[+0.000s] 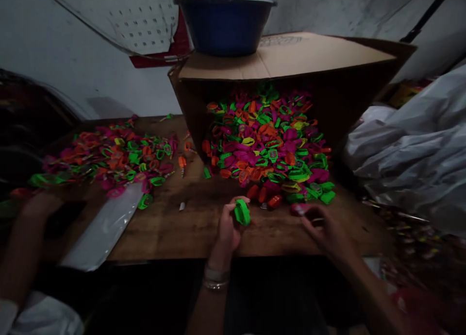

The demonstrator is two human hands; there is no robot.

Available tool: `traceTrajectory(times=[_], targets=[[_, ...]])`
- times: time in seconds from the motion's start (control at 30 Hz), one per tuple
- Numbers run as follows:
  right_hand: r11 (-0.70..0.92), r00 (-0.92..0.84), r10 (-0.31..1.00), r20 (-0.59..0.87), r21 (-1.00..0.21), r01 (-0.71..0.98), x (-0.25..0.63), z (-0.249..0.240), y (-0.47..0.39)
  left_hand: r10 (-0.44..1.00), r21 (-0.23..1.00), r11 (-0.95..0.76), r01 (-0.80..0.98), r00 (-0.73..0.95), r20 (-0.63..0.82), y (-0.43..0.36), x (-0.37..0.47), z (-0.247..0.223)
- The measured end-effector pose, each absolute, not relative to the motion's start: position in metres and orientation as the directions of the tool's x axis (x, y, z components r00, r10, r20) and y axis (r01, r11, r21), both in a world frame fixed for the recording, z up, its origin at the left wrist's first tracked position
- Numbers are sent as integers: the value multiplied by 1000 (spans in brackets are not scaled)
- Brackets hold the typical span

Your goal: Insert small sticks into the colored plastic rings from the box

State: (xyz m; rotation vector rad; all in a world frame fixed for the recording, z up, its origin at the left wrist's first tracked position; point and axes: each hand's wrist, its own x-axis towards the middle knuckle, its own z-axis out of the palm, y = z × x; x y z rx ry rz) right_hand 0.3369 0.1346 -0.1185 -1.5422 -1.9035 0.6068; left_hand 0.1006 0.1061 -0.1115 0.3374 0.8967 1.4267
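My left hand (pixel 228 224) is closed around a bright green toy watch (pixel 242 212), whose strap forms a loop, and holds it above the front of the wooden table (pixel 163 235). To the right, my right hand (pixel 322 224) pinches a small pink toy watch (pixel 297 209) at the table surface; this piece is blurred. Several orange-red toy watches (pixel 274 201) lie between my hands. Behind them, a heap of pink, green, orange and yellow toy watches (pixel 267 145) spills from a cardboard box (pixel 327 51) lying on its side.
A blue basin (pixel 225 26) stands on the box. Another pile of coloured toy watches (pixel 124 155) with a clear plastic bag (pixel 105 233) lies at left, beside a co-worker's hand (pixel 41 206). White plastic sacks (pixel 418 141) bulge at right. A scrap (pixel 182 206) lies on the table.
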Motion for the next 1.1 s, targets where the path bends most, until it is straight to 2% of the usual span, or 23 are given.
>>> traceTrajectory(times=[0.07,0.17,0.27,0.37,0.6,0.73,0.9,1.0,1.1], targets=[[332,-247,938,244,-840,428,295,-110,112,948,668,184,-721,-51,-316,98,102,-107],[332,-239,928,287,-927,173,257,-97,92,933,662,290,-692,52,-355,86,101,-99],[302,-185,941,285,-950,74,248,-90,89,911,709,361,-606,68,-406,76,100,-91],[289,-170,945,279,-957,38,252,-89,90,920,793,349,-500,20,-392,70,101,-87],[433,-204,889,411,-898,76,264,-91,91,953,896,292,-336,22,-302,68,104,-89],[489,-203,866,458,-860,146,269,-96,88,958,918,282,-278,27,-286,66,105,-89],[585,-293,807,513,-761,280,276,-91,85,966,947,260,-188,31,-258,64,106,-86],[657,-343,753,562,-670,345,279,-88,83,970,950,243,-196,52,-238,66,106,-88],[680,-345,733,586,-611,406,280,-92,81,962,917,273,-291,64,-266,66,113,-98]])
